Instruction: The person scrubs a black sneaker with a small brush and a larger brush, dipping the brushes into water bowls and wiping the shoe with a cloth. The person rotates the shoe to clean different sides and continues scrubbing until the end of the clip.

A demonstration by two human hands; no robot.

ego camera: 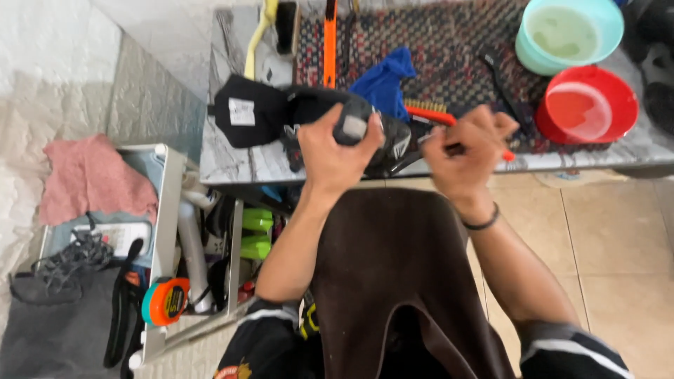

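Observation:
My left hand point(335, 151) grips a black shoe point(323, 119) by its heel, holding it at the front edge of a marble-topped table point(232, 165). The shoe's black tongue with a white label flops out to the left. My right hand point(465, 151) is closed around a thin dark tool whose tip points at the shoe's side. Just behind this hand lies an orange-handled brush point(430, 114) with pale bristles. A brown apron point(393, 281) covers my lap below both hands.
A blue cloth point(385, 83) and a woven mat point(449, 49) lie on the table, with a teal tub point(569, 34) and a red bowl point(591, 104) at the right. At the left, a white rack point(165, 231) holds bottles, an orange tape measure point(166, 300), laces and a pink cloth point(91, 175).

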